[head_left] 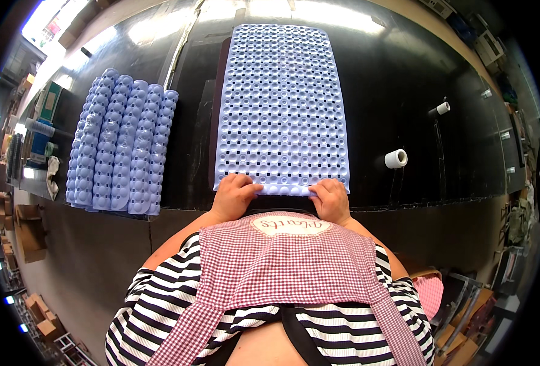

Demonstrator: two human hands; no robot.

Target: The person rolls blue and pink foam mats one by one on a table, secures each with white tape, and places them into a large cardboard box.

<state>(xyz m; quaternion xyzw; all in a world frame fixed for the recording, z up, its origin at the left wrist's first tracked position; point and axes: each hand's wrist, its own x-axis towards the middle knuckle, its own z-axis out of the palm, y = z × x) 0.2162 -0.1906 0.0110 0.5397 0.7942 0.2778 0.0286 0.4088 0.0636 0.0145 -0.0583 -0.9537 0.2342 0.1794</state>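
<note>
Both hands, left (235,194) and right (331,198), pinch 1 bumpy lilac mat (282,104); 5 rolled mats (120,143) at left, 2 tape rolls (396,158) at right.

Head view — steeply down, close

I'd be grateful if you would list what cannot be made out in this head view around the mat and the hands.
- Fingertips of the left hand and right hand: curled over the near edge of the lilac mat, so the grip underneath is hidden.
- Near table edge below the hands: covered by the checked apron.
- Stack of rolled mats: the exact count is unclear where they overlap.
- Shelf items at left: too small and bent by the fisheye rim.
</note>
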